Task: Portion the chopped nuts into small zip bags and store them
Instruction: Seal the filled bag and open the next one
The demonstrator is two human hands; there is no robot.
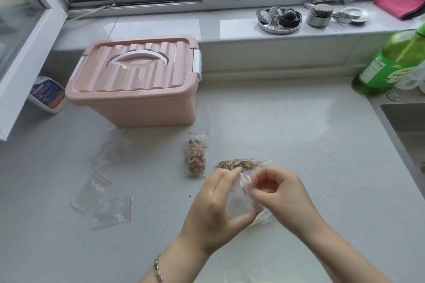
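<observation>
Filled zip bag [196, 161] lies long axis near-to-far, seal end toward pink box [135, 80]

L grip [216, 200], R grip [276, 188] pinching.

Single head cam, wide-angle, looks fwd/down at near counter [287, 126], window sill [184, 25] beyond.

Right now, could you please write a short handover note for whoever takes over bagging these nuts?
Left hand holds a small zip bag; right hand pinches its mouth; it looks empty so far.
Chopped nuts lie in clear plastic just beyond the hands.
Done: what look like two filled bags lie left of the nuts.
Left: fill the empty bags further left, then store all in the pink box, whose lid is on.
</observation>
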